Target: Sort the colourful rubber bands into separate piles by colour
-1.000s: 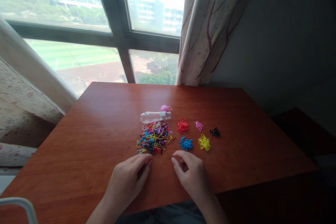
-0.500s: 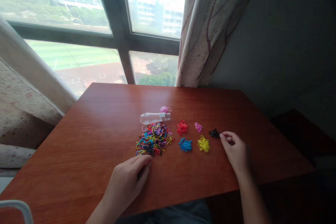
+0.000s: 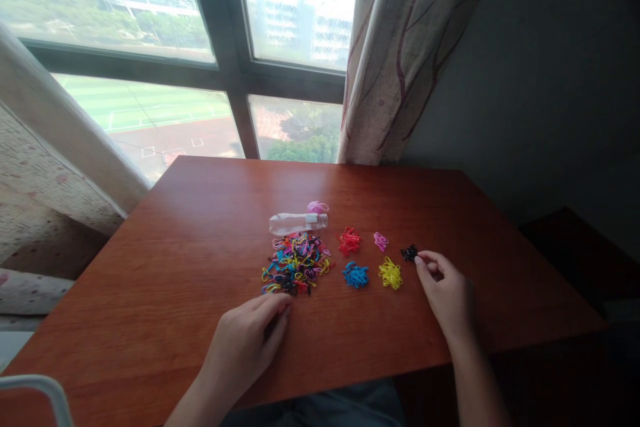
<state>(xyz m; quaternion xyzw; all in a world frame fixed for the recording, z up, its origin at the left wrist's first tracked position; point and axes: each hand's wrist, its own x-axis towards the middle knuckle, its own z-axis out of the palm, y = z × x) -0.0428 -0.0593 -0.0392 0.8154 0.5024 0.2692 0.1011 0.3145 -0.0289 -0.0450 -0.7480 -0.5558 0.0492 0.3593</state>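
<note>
A mixed pile of small coloured rubber bands (image 3: 299,260) lies at mid-table. At its near edge rests my left hand (image 3: 250,330), fingers curled and closed; whatever they may hold is hidden. My right hand (image 3: 445,290) pinches at the near right edge of a small black rubber band pile (image 3: 408,253), its thumb and forefinger together on a black band. Between the hands are separate little piles: red bands (image 3: 349,241), blue bands (image 3: 355,275), pink bands (image 3: 381,241) and yellow bands (image 3: 391,273).
Behind the mixed pile a clear plastic bottle (image 3: 295,223) lies on its side, with a pink object (image 3: 318,207) behind its neck. The wooden table (image 3: 200,227) reaches to a window. Curtains (image 3: 395,80) hang at both sides. A white curved bar (image 3: 45,383) stands at the lower left.
My right hand has shifted slightly left toward the black pile, its fingertips now at the pile's edge. My left hand has hardly moved. The whole view has shifted a little.
</note>
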